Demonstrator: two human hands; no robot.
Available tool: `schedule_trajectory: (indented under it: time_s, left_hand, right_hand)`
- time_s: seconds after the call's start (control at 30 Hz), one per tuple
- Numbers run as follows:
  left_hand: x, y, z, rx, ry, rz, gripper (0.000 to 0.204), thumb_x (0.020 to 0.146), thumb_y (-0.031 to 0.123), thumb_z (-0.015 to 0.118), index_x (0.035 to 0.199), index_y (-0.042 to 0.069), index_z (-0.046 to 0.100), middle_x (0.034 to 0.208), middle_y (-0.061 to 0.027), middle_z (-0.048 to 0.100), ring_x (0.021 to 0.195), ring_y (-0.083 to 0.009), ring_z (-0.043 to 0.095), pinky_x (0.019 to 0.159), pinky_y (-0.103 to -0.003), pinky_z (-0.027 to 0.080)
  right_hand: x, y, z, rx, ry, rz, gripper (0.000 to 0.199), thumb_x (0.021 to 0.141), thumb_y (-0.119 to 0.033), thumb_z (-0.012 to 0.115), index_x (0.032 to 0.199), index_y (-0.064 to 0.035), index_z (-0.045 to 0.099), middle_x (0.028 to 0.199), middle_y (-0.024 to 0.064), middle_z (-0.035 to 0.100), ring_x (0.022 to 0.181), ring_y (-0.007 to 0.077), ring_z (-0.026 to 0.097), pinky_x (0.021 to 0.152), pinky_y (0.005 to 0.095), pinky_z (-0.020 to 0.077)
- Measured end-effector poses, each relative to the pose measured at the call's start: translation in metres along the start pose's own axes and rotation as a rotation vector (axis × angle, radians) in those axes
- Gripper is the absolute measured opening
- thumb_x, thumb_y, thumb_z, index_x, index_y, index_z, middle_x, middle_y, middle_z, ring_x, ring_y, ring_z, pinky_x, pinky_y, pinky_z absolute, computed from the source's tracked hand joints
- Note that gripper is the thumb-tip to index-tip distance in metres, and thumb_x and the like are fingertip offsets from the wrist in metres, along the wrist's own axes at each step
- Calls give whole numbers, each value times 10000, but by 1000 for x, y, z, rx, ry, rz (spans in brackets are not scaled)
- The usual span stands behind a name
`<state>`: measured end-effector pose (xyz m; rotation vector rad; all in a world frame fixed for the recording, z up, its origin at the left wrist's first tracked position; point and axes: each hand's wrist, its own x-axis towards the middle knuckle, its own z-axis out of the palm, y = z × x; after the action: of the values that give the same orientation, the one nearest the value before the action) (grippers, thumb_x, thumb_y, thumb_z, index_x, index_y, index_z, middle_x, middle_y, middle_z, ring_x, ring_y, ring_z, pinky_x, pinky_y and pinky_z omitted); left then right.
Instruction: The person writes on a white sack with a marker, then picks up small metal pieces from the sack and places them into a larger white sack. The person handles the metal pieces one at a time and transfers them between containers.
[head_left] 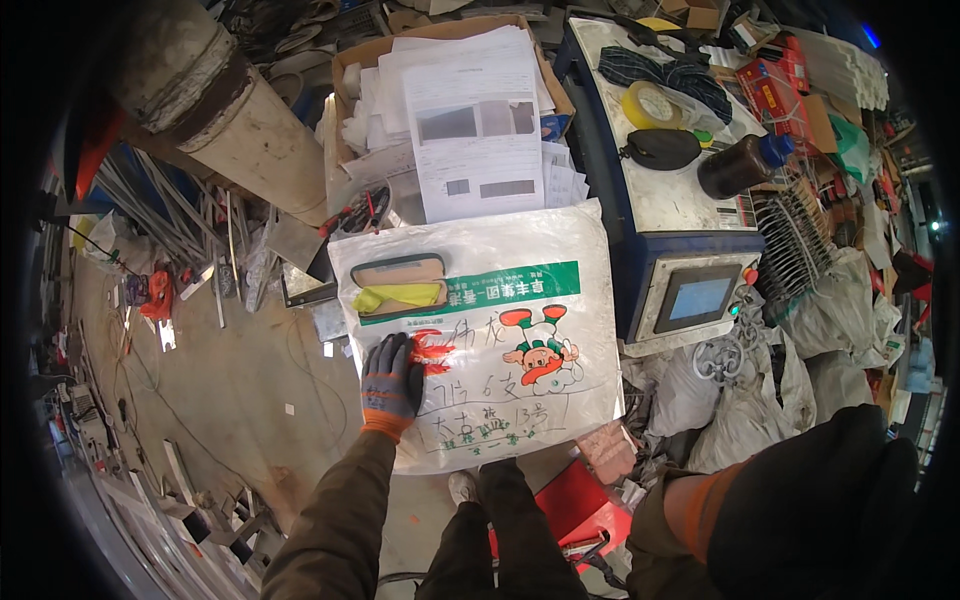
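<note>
My left hand (390, 382), in a grey work glove with an orange cuff, lies flat on a white printed woven sack (480, 350) spread in front of me. Its fingers are stretched out and hold nothing. Just beyond the fingertips an open glasses case (410, 268) rests on the sack, with a yellow cloth (400, 296) inside. Close to the camera at the lower right, my right hand (810, 510) is raised in a dark glove with an orange cuff. It looks large and dark, and its fingers cannot be made out.
Paper sheets (470, 140) fill a cardboard box (350, 60) behind the sack. To the right stands a machine with a screen (697, 303), with a tape roll (650, 105) and a dark bottle (740, 165) on top. A thick pipe (250, 140) slants at the left.
</note>
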<state>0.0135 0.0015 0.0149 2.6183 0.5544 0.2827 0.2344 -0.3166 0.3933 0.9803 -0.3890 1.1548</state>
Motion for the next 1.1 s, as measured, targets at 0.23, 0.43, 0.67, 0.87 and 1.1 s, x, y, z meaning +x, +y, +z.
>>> schedule_trajectory:
  time_s: [0.23, 0.43, 0.67, 0.87, 1.1]
  left_hand:
    - [0, 2, -1, 16, -6, -5, 455, 1026, 253, 700, 1404, 4, 665, 1468, -232, 660, 1383, -451, 591, 1232, -570, 413]
    - [1, -5, 4, 23, 2, 26, 447, 1005, 231, 717, 1388, 5, 671, 1465, -233, 661, 1372, -455, 597, 1223, -578, 421]
    - [-8, -9, 17, -41, -82, -148, 484, 967, 146, 730, 1427, 21, 645, 1458, -251, 639, 1382, -465, 574, 1208, -556, 443]
    - [-13, -18, 33, 62, 26, -31, 591, 968, 84, 730, 1538, 17, 586, 1561, -237, 587, 1461, -461, 531, 1250, -555, 405]
    - [-17, -32, 50, -140, -1, -206, 625, 970, 97, 744, 1567, 22, 574, 1582, -233, 592, 1479, -435, 530, 1252, -526, 415]
  right_hand:
    - [34, -43, -47, -608, -117, -53, 304, 1083, -253, 640, 1345, -110, 695, 1372, 151, 681, 1293, 314, 618, 1131, 431, 502]
    - [31, -62, -63, -2206, 283, -196, 148, 1083, -123, 647, 1176, -22, 701, 1183, 167, 726, 1050, 280, 732, 946, 428, 619]
    - [-93, -87, -247, -2231, 1231, 75, 349, 1088, -108, 699, 1435, -79, 675, 1022, 134, 786, 962, 206, 769, 843, 373, 609]
    - [-210, -59, -297, -1544, 1511, -46, 392, 1121, -101, 611, 1511, -67, 637, 890, 13, 632, 777, 97, 572, 676, 284, 502]
    - [-262, -44, -304, -884, 1634, -4, 349, 1085, -76, 635, 1426, -56, 706, 877, 60, 676, 711, 153, 610, 634, 308, 511]
